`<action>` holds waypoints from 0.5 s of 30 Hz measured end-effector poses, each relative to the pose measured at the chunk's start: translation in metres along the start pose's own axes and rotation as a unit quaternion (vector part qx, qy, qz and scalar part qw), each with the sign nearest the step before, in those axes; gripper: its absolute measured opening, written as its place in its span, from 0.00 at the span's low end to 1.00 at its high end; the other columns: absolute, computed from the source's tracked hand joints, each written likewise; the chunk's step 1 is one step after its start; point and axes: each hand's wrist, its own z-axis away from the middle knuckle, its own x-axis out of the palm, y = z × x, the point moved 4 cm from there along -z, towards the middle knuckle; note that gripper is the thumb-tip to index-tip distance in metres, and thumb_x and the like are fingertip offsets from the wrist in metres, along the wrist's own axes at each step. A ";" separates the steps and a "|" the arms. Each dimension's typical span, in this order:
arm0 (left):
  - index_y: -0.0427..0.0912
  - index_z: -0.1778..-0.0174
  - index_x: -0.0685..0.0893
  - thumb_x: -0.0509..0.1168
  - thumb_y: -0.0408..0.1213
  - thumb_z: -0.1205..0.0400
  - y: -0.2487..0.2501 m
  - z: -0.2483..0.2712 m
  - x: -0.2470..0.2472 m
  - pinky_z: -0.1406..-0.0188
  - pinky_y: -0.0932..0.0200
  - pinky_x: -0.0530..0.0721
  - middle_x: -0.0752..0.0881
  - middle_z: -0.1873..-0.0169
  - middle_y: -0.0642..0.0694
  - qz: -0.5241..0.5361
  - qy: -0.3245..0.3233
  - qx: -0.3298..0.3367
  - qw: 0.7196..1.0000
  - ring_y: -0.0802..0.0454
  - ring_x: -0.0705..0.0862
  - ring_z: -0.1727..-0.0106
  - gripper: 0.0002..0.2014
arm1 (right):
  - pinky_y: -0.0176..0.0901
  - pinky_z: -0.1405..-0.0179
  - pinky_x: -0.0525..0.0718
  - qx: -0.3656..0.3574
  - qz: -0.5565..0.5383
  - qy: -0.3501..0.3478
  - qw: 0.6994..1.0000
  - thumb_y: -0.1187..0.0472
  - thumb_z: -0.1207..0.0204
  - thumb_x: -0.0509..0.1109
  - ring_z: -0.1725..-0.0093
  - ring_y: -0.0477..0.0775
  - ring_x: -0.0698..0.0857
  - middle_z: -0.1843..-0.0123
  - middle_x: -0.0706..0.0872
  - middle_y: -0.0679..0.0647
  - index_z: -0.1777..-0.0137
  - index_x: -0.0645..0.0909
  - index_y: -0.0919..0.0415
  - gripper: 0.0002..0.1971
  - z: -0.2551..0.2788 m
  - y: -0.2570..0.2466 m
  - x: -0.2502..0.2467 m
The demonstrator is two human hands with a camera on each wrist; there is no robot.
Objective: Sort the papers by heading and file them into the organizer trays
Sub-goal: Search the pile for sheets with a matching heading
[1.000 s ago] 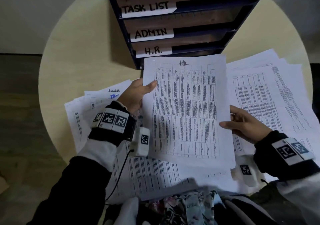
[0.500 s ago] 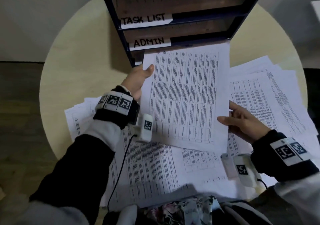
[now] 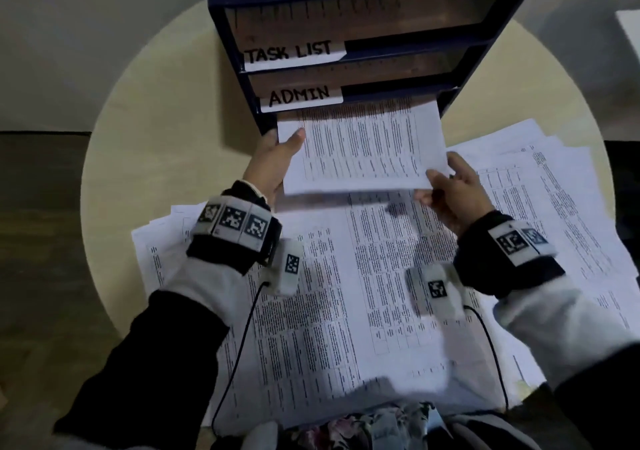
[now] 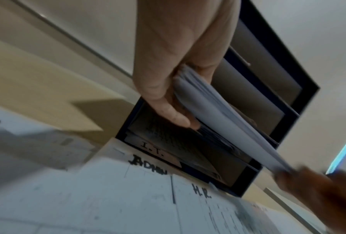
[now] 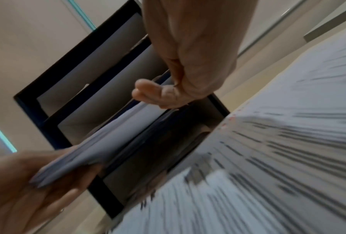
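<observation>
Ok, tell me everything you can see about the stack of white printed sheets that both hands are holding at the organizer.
The stack of white printed sheets carries dense tables of small black text. It is several sheets thick and lies nearly flat. Its far end sits inside the dark blue organizer, in the slot just under the ADMIN label, and the near half sticks out. The left hand grips its left edge and the right hand pinches its near right corner.
</observation>
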 end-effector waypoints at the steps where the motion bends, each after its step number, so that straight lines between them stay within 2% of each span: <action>1: 0.47 0.19 0.57 0.68 0.55 0.24 -0.003 0.002 -0.001 0.25 0.43 0.69 0.67 0.22 0.47 -0.006 0.019 0.002 1.000 0.48 0.72 0.26 0.41 | 0.32 0.79 0.82 -0.004 -0.016 0.012 1.000 0.75 0.18 0.54 0.83 0.45 0.81 0.51 0.79 0.64 0.41 0.71 0.61 0.12 -0.009 -0.006 0.009; 2: 0.47 0.19 0.57 0.66 0.53 0.21 -0.006 0.002 -0.002 0.31 0.45 0.75 0.72 0.26 0.46 0.001 0.030 0.009 1.000 0.50 0.80 0.34 0.38 | 0.33 0.76 0.83 -0.004 -0.034 0.030 0.999 0.75 0.17 0.54 0.84 0.44 0.81 0.50 0.78 0.64 0.33 0.69 0.60 0.17 -0.017 -0.011 0.017; 3: 0.45 0.21 0.59 0.65 0.51 0.20 -0.007 0.003 -0.002 0.41 0.48 0.82 0.80 0.34 0.45 0.017 0.036 0.029 0.999 0.54 0.87 0.48 0.35 | 0.34 0.74 0.83 -0.006 -0.049 0.044 0.998 0.75 0.17 0.54 0.83 0.44 0.82 0.49 0.78 0.62 0.25 0.63 0.64 0.21 -0.024 -0.018 0.026; 4: 0.41 0.24 0.63 0.65 0.49 0.19 -0.005 0.005 -0.002 0.52 0.52 0.84 0.85 0.46 0.45 0.024 0.048 0.054 0.997 0.58 0.87 0.61 0.31 | 0.33 0.74 0.83 -0.007 -0.056 0.047 0.997 0.74 0.17 0.53 0.82 0.44 0.83 0.47 0.78 0.61 0.21 0.56 0.66 0.25 -0.031 -0.025 0.035; 5: 0.37 0.30 0.68 0.65 0.46 0.19 -0.004 0.005 -0.003 0.59 0.54 0.83 0.86 0.55 0.47 0.018 0.066 0.074 0.995 0.59 0.86 0.68 0.26 | 0.32 0.75 0.83 -0.006 -0.059 0.045 0.997 0.73 0.16 0.53 0.81 0.44 0.84 0.45 0.78 0.62 0.19 0.50 0.66 0.27 -0.038 -0.030 0.044; 6: 0.36 0.36 0.71 0.65 0.44 0.18 -0.003 0.006 -0.003 0.60 0.54 0.82 0.84 0.61 0.48 0.010 0.079 0.089 0.993 0.56 0.85 0.68 0.20 | 0.31 0.75 0.84 -0.006 -0.065 0.043 0.997 0.73 0.16 0.53 0.79 0.45 0.86 0.43 0.76 0.63 0.18 0.46 0.65 0.29 -0.044 -0.034 0.051; 8: 0.37 0.38 0.74 0.65 0.39 0.19 0.000 0.009 -0.001 0.51 0.50 0.81 0.82 0.59 0.49 -0.022 0.092 0.110 0.989 0.47 0.85 0.57 0.15 | 0.32 0.73 0.86 -0.003 -0.091 0.048 0.995 0.74 0.16 0.50 0.78 0.46 0.87 0.45 0.73 0.66 0.20 0.47 0.65 0.26 -0.057 -0.040 0.060; 9: 0.37 0.37 0.74 0.65 0.37 0.19 0.003 0.012 0.002 0.45 0.52 0.79 0.82 0.55 0.48 -0.069 0.097 0.132 0.984 0.44 0.84 0.50 0.16 | 0.34 0.73 0.86 -0.002 -0.106 0.052 0.993 0.76 0.16 0.48 0.78 0.47 0.87 0.50 0.77 0.68 0.26 0.53 0.64 0.21 -0.063 -0.042 0.062; 10: 0.36 0.35 0.75 0.64 0.36 0.18 0.007 0.014 0.005 0.41 0.57 0.77 0.81 0.49 0.46 -0.147 0.107 0.159 0.970 0.45 0.82 0.45 0.16 | 0.35 0.74 0.87 -0.007 -0.102 0.060 0.993 0.77 0.17 0.46 0.79 0.48 0.87 0.60 0.82 0.68 0.35 0.58 0.64 0.15 -0.069 -0.043 0.062; 11: 0.35 0.35 0.76 0.63 0.36 0.18 0.010 0.015 0.008 0.38 0.59 0.75 0.79 0.42 0.42 -0.231 0.119 0.190 0.947 0.45 0.79 0.40 0.16 | 0.35 0.74 0.86 -0.016 -0.079 0.063 0.995 0.79 0.18 0.45 0.78 0.49 0.87 0.69 0.85 0.66 0.45 0.61 0.67 0.10 -0.074 -0.043 0.062; 12: 0.35 0.34 0.76 0.61 0.37 0.17 0.012 0.015 0.012 0.33 0.57 0.74 0.74 0.36 0.39 -0.302 0.124 0.218 0.920 0.43 0.76 0.35 0.16 | 0.34 0.74 0.86 -0.023 -0.040 0.068 0.997 0.79 0.19 0.45 0.78 0.47 0.87 0.74 0.85 0.62 0.53 0.63 0.67 0.10 -0.078 -0.044 0.061; 14: 0.34 0.32 0.74 0.59 0.39 0.16 0.014 0.014 0.021 0.26 0.49 0.70 0.64 0.29 0.36 -0.407 0.107 0.229 0.878 0.40 0.68 0.27 0.19 | 0.33 0.70 0.86 -0.020 0.014 0.085 0.996 0.77 0.19 0.49 0.79 0.43 0.86 0.77 0.85 0.55 0.63 0.65 0.62 0.14 -0.082 -0.043 0.058; 15: 0.32 0.31 0.72 0.58 0.40 0.16 0.013 0.011 0.025 0.26 0.45 0.69 0.62 0.29 0.35 -0.457 0.100 0.227 0.854 0.38 0.65 0.26 0.20 | 0.33 0.69 0.86 -0.021 0.040 0.097 0.994 0.76 0.19 0.50 0.80 0.41 0.85 0.74 0.86 0.54 0.65 0.65 0.61 0.15 -0.084 -0.043 0.057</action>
